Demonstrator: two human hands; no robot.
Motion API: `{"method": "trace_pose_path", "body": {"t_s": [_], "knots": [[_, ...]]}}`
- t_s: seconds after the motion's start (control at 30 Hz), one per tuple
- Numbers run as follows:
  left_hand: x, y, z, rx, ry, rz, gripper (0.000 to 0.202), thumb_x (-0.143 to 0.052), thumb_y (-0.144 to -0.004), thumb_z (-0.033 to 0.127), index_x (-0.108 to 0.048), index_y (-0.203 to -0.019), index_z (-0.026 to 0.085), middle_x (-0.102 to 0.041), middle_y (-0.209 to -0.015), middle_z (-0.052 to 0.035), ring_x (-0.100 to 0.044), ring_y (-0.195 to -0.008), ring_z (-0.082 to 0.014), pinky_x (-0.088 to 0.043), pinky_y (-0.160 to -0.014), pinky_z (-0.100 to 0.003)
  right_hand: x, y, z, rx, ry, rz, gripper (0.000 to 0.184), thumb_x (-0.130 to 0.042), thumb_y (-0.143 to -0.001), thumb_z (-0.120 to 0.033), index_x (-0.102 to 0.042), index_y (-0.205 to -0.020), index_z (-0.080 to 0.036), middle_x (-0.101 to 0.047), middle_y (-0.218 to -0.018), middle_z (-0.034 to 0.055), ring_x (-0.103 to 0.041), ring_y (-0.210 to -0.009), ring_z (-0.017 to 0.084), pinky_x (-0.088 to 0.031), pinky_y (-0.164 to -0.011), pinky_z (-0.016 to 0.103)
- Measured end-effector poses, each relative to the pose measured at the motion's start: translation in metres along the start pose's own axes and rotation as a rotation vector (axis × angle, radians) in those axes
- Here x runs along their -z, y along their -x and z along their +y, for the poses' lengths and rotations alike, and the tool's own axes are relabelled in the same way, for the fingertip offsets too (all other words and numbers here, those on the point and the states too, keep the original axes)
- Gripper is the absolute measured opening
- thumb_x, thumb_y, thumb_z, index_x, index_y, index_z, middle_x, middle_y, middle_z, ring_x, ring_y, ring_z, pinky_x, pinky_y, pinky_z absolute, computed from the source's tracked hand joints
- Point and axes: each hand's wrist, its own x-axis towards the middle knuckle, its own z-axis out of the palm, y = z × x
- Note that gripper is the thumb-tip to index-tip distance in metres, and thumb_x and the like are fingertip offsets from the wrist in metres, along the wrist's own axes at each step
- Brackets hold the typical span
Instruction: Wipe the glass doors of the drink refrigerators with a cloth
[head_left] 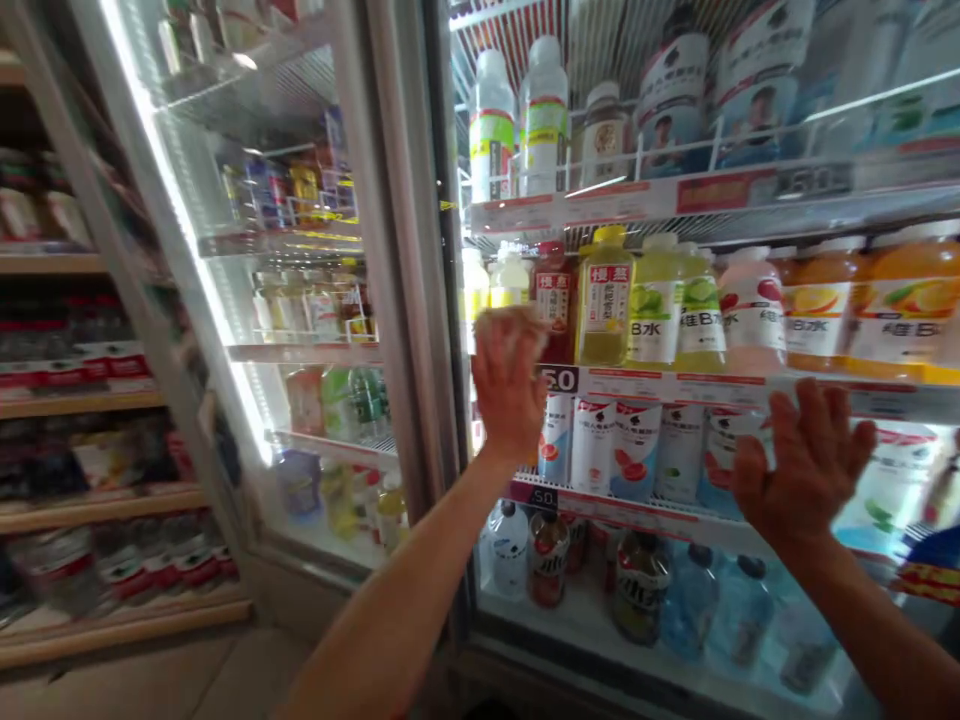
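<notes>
I face a drinks fridge with glass doors. My left hand (508, 385) is raised flat against the right-hand glass door (750, 560) near its left edge, fingers up and blurred, holding nothing. My right hand (806, 465) is spread open on the same glass further right, in front of the white cartons (615, 445). Behind the glass, a shelf holds a yellow-capped bottle (604, 295), green lime bottles (679, 305) and orange bottles (904, 305). White bottles with green labels (517, 125) stand on the shelf above.
The fridge's grey centre post (397, 280) divides the doors; the left door (292, 300) shows more drinks. Wooden shelves (82, 400) with packaged goods stand at far left. Water bottles and cans (547, 560) fill the bottom shelf. Beige floor tiles (217, 680) lie below.
</notes>
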Motion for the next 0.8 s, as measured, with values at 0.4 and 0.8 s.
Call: {"method": "trace_pose_path", "body": {"t_s": [0.4,0.8], "knots": [[0.006,0.01,0.009,-0.216,-0.017,-0.14,0.052,-0.032,-0.091,0.025,-0.025,-0.142,0.021,-0.017,-0.154,-0.0038,0.001,-0.142,-0.0252,-0.023,-0.114,-0.05,0.004,-0.006,-0.01,-0.109,-0.069,0.011,0.053,-0.044,-0.081,-0.042,-0.047,-0.131,-0.027,-0.047,-0.139,0.0071,-0.035,-0.133,0.027,-0.017,-0.11,0.051],[0.009,0.021,0.002,-0.517,-0.058,-0.274,0.049,-0.035,-0.09,0.024,-0.033,-0.139,0.025,-0.024,-0.152,-0.0007,-0.01,-0.142,-0.0234,-0.027,-0.113,-0.047,-0.002,0.0,-0.011,-0.18,-0.064,-0.025,0.061,-0.05,-0.076,-0.041,-0.048,-0.134,-0.023,-0.042,-0.142,0.0101,-0.031,-0.136,0.029,-0.011,-0.113,0.048]]}}
